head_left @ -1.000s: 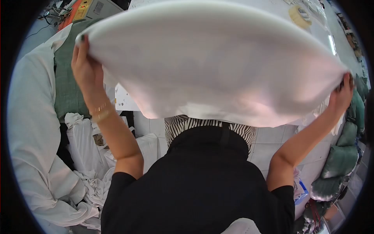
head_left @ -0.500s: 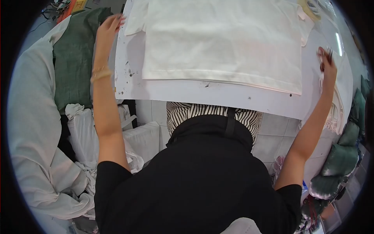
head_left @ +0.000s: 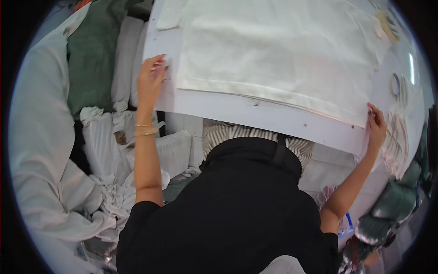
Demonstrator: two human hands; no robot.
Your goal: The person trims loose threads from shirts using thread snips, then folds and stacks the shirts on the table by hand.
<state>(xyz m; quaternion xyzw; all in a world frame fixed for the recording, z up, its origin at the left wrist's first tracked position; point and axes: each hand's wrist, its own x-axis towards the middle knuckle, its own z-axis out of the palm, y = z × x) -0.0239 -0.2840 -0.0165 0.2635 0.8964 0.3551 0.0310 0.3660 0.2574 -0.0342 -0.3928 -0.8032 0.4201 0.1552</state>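
A white T-shirt (head_left: 273, 59) lies flat on a white board (head_left: 159, 100), its hem toward me. My left hand (head_left: 151, 80) hovers over the board's left side, beside the shirt's lower left edge. Its fingers are apart and partly bent, with nothing visible in them. At the right end of the hem, my right hand (head_left: 377, 125) is close to the shirt's corner, fingers slightly spread. Whether its fingertips touch the cloth I cannot tell.
A ring-shaped item (head_left: 395, 85) and a tan tape roll (head_left: 387, 26) lie at the right. Pale folded cloth (head_left: 397, 141) hangs at the right edge. Green bundles (head_left: 397, 201) stand beyond it. White wrapped packs (head_left: 102, 141) and a green bundle (head_left: 93, 59) are at the left.
My left hand has come inward and toward me, from the board's far left edge to beside the shirt. My right hand has moved toward me to the shirt's hem corner. The view has shifted.
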